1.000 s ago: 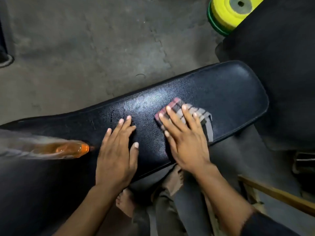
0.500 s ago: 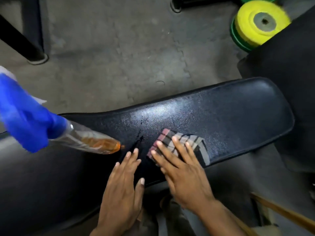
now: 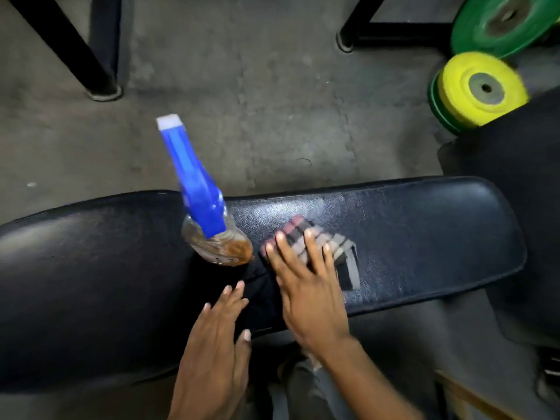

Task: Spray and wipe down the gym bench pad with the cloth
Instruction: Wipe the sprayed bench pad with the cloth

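A: Head view: where is the cloth (image 3: 324, 250) against the fingers?

B: Under the right hand (image 3: 309, 289). Its fingers (image 3: 312, 247) lie straight and spread apart, flat on the folded plaid cloth, pressing it onto the black bench pad (image 3: 424, 237). The cloth's red edge shows just past the fingertips on the far side, and its grey folds stick out to the right of the hand. It is blurred, so I cannot read the pattern finely.

A: And the left hand (image 3: 218, 353)?

B: Flat too, fingers straight and close together, holding nothing. It sits at the near edge of the pad, left of the right hand and apart from the cloth.

A: The spray bottle (image 3: 209, 225)?

B: It stands on the pad, just left of the cloth, beyond the left fingertips. Amber liquid sits in its clear base; the blue trigger head tilts toward the far left.

A: Anything else?

B: Yellow and green weight plates (image 3: 481, 89) on the floor (image 3: 257, 101), far right.
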`<state>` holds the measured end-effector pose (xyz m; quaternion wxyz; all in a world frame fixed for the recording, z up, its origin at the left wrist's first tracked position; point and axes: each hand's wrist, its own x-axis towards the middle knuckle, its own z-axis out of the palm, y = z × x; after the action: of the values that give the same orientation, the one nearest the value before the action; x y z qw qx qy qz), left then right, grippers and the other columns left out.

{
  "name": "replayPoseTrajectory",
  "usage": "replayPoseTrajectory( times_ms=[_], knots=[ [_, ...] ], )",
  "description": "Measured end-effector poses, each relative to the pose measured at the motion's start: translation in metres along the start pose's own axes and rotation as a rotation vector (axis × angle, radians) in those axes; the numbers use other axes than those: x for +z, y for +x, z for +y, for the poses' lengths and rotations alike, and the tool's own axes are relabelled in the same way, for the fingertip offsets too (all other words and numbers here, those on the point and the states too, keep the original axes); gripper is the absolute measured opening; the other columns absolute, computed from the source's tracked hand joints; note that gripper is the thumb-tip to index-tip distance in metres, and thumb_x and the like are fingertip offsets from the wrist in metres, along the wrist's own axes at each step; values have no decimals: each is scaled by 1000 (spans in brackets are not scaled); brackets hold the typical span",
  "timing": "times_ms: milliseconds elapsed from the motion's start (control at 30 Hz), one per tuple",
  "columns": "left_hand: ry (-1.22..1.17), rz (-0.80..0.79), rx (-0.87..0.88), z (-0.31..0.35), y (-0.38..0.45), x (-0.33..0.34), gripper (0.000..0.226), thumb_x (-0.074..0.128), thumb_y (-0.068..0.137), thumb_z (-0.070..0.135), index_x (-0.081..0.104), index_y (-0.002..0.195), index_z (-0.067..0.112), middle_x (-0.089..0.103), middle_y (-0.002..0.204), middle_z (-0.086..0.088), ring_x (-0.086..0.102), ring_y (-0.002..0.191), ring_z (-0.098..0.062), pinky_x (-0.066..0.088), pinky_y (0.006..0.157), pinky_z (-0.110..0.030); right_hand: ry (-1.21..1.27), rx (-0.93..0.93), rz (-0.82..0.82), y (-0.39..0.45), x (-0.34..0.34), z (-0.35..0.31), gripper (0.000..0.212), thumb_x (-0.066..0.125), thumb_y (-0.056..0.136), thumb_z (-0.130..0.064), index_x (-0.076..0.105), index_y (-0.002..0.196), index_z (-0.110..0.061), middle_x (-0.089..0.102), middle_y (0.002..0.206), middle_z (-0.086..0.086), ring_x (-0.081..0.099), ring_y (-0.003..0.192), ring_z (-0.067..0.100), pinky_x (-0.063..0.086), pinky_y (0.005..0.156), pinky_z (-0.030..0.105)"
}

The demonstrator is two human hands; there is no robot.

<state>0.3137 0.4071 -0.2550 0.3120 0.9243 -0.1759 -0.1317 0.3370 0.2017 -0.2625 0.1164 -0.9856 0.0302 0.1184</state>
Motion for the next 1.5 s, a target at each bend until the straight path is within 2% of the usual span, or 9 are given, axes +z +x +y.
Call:
replayPoseTrajectory(
  times_ms=[133, 267, 433, 600, 833, 1100, 1300, 1400, 1500],
  knots=[
    [60, -17, 31, -21, -10, -20, 51, 48, 96, 30, 69, 136, 7, 53, 161, 0, 49, 150, -19, 37, 119, -45, -64, -90, -48, -68, 12, 5, 79, 52, 94, -31, 32, 170, -41, 28, 179, -16, 21, 168, 37, 19, 131, 59],
    [82, 43, -55, -45, 0, -37, 59, 48, 99, 34, 53, 154, 12, 51, 164, -1, 42, 155, -17, 27, 129, -43, -129, -69, -67, -49, -3, 23, 72, 49, 99, -40, 30, 168, -49, 28, 180, -10, 32, 164, 37, 23, 129, 68],
    [143, 123, -170, -57, 45, -42, 66, 55, 97, 25, 42, 161, 17, 45, 168, -4, 38, 159, -25, 26, 130, -52, -82, 74, -19, 45, -18, 34, 58, 27, 111, -54, 21, 169, -53, 14, 184, -6, 12, 168, 44, 11, 133, 71],
    [241, 163, -219, -47, 72, -34, 73, 63, 94, 20, 39, 162, 19, 44, 169, -2, 35, 160, -24, 26, 129, -54, -71, 93, 34, 31, -2, 4, 61, 33, 111, -54, 21, 171, -48, 18, 184, -4, 11, 168, 45, 21, 131, 67],
    [292, 179, -234, -47, 72, -32, 54, 57, 87, 28, 59, 140, 16, 59, 147, -6, 50, 142, -30, 21, 131, -46, -77, 58, -49, -53, 22, -11, 75, 42, 103, -64, 21, 172, -45, 8, 185, -1, 16, 167, 46, 31, 122, 69],
    [394, 153, -237, -52, 74, -30, 45, 54, 85, 31, 68, 119, 5, 66, 129, -18, 51, 123, -39, 48, 105, -62, -54, 140, 3, 60, -3, 33, 83, 24, 99, -86, 18, 172, -47, 7, 185, 3, 13, 167, 50, 17, 130, 74],
    [410, 191, -210, -69, 61, -12, 52, 54, 93, 35, 55, 140, 11, 59, 145, -14, 61, 128, -40, 53, 104, -62, -33, 158, -7, 30, 5, 4, 87, 24, 103, -80, 11, 175, -34, -3, 185, 12, 0, 167, 54, 16, 130, 74],
    [279, 124, -210, -82, 65, -7, 70, 40, 102, 41, 35, 166, 12, 32, 175, -5, 37, 158, -33, 27, 130, -61, -15, 118, -65, -25, 19, -24, 93, 42, 97, -77, 17, 175, -31, 3, 184, 17, 2, 166, 56, 18, 130, 73],
    [232, 109, -222, -86, 70, -5, 78, 22, 103, 58, 14, 173, 25, 22, 179, -1, 23, 166, -29, 17, 133, -55, -44, 76, -115, -58, 28, -39, 96, 58, 90, -72, 30, 172, -30, 16, 182, 18, 14, 164, 58, 25, 127, 74]
  ],
)
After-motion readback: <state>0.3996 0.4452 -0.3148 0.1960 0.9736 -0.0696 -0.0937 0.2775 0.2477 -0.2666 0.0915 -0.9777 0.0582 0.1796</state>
